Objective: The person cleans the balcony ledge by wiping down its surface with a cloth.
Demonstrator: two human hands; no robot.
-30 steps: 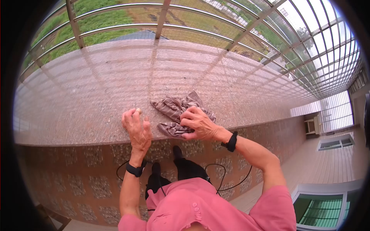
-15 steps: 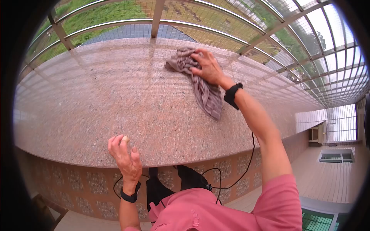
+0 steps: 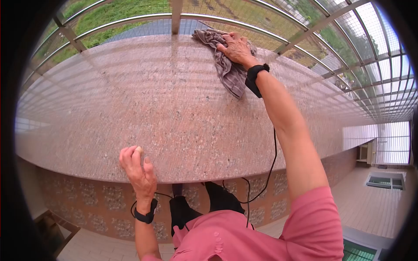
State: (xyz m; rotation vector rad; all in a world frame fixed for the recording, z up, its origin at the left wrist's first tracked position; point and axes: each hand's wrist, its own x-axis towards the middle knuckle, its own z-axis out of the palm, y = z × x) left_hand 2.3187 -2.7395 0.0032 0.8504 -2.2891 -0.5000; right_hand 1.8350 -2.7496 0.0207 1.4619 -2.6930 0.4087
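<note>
A crumpled grey-brown striped cloth point(image 3: 228, 71) lies at the far edge of the speckled pink stone ledge point(image 3: 152, 113), close to the metal railing. My right hand point(image 3: 237, 48) presses on its upper part with curled fingers, and one end of the cloth trails toward me. Over the near edge of the ledge, at the left, is my left hand point(image 3: 140, 172). Its fingers are loosely bent and apart, holding nothing, and one fingertip has a pale covering. Each wrist wears a black band.
Metal railing bars point(image 3: 176, 17) run along the far side and curve down the right. A black cable point(image 3: 271, 167) hangs by my right arm. Patterned tiles point(image 3: 114, 198) lie below the near edge. A wooden item point(image 3: 65, 224) stands at the lower left.
My right hand has moved the cloth from the near edge of the ledge out to the far edge by the railing. My left hand has shifted slightly left and lower in view.
</note>
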